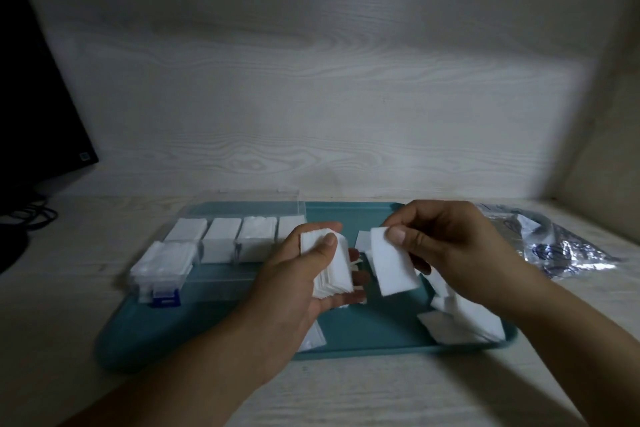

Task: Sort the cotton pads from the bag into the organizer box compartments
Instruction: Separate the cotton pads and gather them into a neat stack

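Both hands work above a teal tray [363, 333] on a pale wood-grain desk [346, 392]. The left hand [304, 274] grips a stack of cotton pads [332, 267]: thumb curled over the top, fingers wrapped underneath, stack tilted and fanned a bit at its lower edge. The right hand [446, 243] pinches a single cotton pad [391, 263] between thumb and fingers at its upper corner; the pad hangs down, slightly slanted, just right of the stack, not touching it as far as I can tell.

The organizer box [221, 246] sits on the left part of the tray, clear plastic, lid open and standing up behind it, blue latch at its near left corner. Its far-row compartments show white pads inside, and the near left compartment too. The right end of the box is hidden behind the left hand.

Loose pads [460, 319] lie in a pile on the right side of the tray, under and near the right wrist. One more pad [313, 336] peeks out below the left hand, at the tray's near edge. The bag [568, 246], crinkled clear plastic with blue print, lies on the desk just beyond the tray's right end.

A dark monitor [34, 97] stands at far left, cables [31, 215] beneath it. A wood-grain back panel [311, 80] rises behind the desk.
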The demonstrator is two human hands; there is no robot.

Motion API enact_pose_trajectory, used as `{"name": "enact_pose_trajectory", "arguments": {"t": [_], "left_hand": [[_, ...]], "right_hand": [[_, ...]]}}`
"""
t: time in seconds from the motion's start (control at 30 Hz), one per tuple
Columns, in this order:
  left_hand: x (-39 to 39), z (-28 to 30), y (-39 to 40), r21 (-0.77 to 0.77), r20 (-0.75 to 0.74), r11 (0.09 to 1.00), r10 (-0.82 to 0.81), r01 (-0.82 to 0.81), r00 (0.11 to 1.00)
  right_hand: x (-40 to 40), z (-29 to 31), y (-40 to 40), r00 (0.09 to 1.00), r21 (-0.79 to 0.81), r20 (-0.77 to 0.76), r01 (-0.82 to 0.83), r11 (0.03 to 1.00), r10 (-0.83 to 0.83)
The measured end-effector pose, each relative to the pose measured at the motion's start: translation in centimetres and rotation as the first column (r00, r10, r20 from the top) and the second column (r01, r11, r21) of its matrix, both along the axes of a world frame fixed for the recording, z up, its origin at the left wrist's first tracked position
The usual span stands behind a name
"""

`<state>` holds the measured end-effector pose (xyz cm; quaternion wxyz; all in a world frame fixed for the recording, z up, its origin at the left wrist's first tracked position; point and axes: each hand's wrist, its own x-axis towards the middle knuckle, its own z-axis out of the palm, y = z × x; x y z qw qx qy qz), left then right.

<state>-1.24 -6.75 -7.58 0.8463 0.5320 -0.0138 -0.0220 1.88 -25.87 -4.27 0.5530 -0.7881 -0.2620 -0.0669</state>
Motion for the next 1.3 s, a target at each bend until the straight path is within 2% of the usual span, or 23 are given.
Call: {"name": "enact_pose_trajectory", "arguments": {"t": [0.2,0.33,0.47,0.53,0.6,0.67,0.77,0.87,0.93,1.3], "left_hand": [[-0.3,-0.3,-0.1,0.044,0.044,0.998,-0.048,0.046,0.998],[-0.4,-0.4,-0.2,0.069,0.082,0.992,-0.112,0.107,0.99],[-0.3,-0.7,-0.2,0.061,0.058,0.992,-0.111,0.107,0.992],[-0.3,-0.6,-0.3,0.055,0.039,0.993,-0.111,0.108,0.993],[-0.3,-0.6,-0.3,0.048,0.02,0.994,-0.102,0.101,0.995],[-0.2,-0.5,-0.2,0.033,0.009,0.996,-0.085,0.085,0.996],[-0.2,-0.3,0.0,-0.006,-0.002,0.998,-0.064,0.064,0.998],[-0.2,-0.2,-0.1,-0.029,-0.005,0.997,-0.068,0.068,0.998],[-0.2,-0.2,-0.1,-0.032,0.0,0.997,-0.072,0.072,0.997],[-0.2,-0.2,-0.3,-0.149,-0.037,0.979,-0.146,0.139,0.989]], "right_hand": [[-0.1,-1.9,1.9,0.969,0.264,-0.242,0.024,0.964,0.043],[-0.3,-2.8,2.6,0.953,0.354,-0.287,0.015,0.935,0.093],[-0.4,-2.6,2.9,0.982,0.21,-0.161,0.132,0.969,-0.099],[-0.5,-2.7,2.9,0.979,0.088,-0.058,0.2,0.976,-0.195],[-0.6,-3.0,2.9,0.966,-0.041,0.033,0.257,0.966,-0.256],[-0.7,-3.3,2.8,0.957,-0.071,0.092,0.283,0.956,-0.277],[-1.1,-3.0,2.6,0.977,-0.061,0.105,0.194,0.979,-0.187],[-1.9,-2.3,2.2,0.988,-0.232,0.155,0.021,0.973,0.016],[-2.1,-2.1,2.2,0.976,-0.322,0.201,-0.013,0.947,0.082],[-1.7,-2.6,2.2,0.963,-0.291,0.248,-0.03,0.956,0.106]]}}
